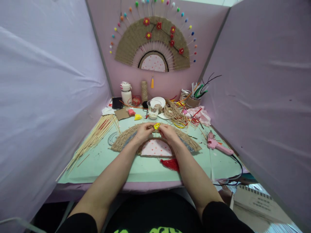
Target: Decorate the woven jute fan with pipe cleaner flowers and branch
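Far left of the woven fan, a lilac partition, walling off that side. Between partition and fan, a long spread of thin bamboo sticks, slanting down toward the table's front edge and taking up most of the space. Just beside the fan's left tip, a clear protractor, leaving little room there. Behind the fan's left half, crowded close together, a brown cardboard piece, a white bottle, a pink packet and a yellow packet.

Over the middle of the fan's curved far rim, a small yellow flower. Pinches it between the left hand, fingertips drawn narrow, and the right hand, fingers curled in close; cannot tell whether either rests on the fan.

Behind the fan's middle, a clear plastic cup. Along the fan's straight near side, a broad strip of mint-green tabletop, roomy for sliding, with a red tassel by the right forearm. Behind the fan's right half, tangled twine and red-handled scissors. Right of the fan's right tip, past a narrow gap, a pink glue gun, lying aslant, cord curving toward the front.
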The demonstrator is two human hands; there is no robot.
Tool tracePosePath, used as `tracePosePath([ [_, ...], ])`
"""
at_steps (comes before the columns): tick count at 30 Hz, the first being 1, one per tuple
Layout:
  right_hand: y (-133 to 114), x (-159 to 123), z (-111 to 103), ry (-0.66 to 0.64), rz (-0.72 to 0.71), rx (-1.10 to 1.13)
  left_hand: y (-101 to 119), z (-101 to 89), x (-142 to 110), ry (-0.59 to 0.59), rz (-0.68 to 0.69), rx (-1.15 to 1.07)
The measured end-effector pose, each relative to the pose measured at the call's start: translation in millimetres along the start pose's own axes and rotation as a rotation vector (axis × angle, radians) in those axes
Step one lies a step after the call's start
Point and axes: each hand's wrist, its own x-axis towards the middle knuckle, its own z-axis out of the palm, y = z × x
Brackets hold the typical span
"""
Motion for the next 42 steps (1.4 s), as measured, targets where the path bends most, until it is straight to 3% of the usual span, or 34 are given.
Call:
tracePosePath([
  [8,-0.4,-0.3,2.8,-0.014,-0.006,0.059,-6.0,-0.5,1.4,0.049,0.011,-0.018],
  [13,1.2,1.7,3.7,0.185,-0.320,-0.015,-5.3,-1.7,2.2,0.181,-0.059,-0.088],
  [17,0.7,-2.4,4.6,0.209,-0.574,-0.264,-6.7,-2.6,2.9,0.233,-0.065,-0.102],
  [28,6.0,-2.2,1.9,0.258,-0.820,-0.493,-9.3,1.5,2.8,0.194,0.005,-0.101],
  [33,5.7,-2.5,1.1,0.263,-0.856,-0.511,-5.8,2.4,0.8,0.179,-0.017,-0.157],
  [42,3.8,-3.2,5.4,0.224,-0.734,-0.388,-4.4,2.7,1.3,0.188,-0.034,-0.198],
])
